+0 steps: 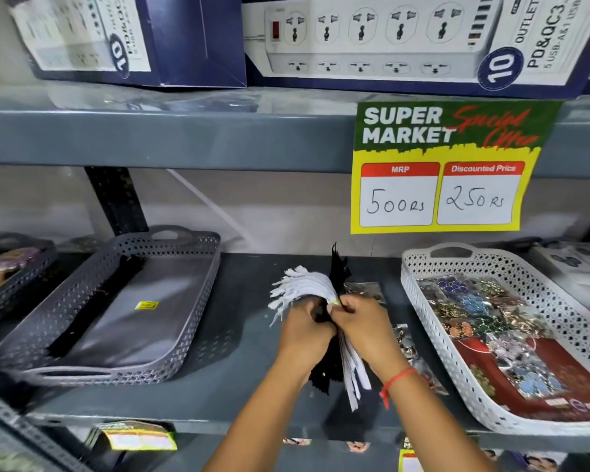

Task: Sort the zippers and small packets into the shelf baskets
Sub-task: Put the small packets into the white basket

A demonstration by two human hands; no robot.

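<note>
- Both hands meet over the middle of the shelf, between the two baskets, gripping one mixed bundle of zippers.
- The left hand is wrapped around the bundle's middle, fingers closed on it; the white zippers fan up and to the left above the fist, and their other ends hang down toward the person, below the wrists.
- The right hand is pressed against the left, fingers pinched at the band where the white and black zippers meet, apparently picking the two colours apart.
- The bundle's long axis runs roughly away from the person, tilted up at the far end.
- The grey basket lies to the left of the hands, nearer the left hand; a strip of black zippers already lies along its left side, parallel to its long wall.
- The white basket lies to the right, nearer the right hand, and is filled with small packets of coloured trinkets.
- A few loose packets rest on the shelf just beside the right wrist, between the hands and the white basket.
- Likely next: once split, the black zippers go left into the grey basket, laid lengthwise.
</note>
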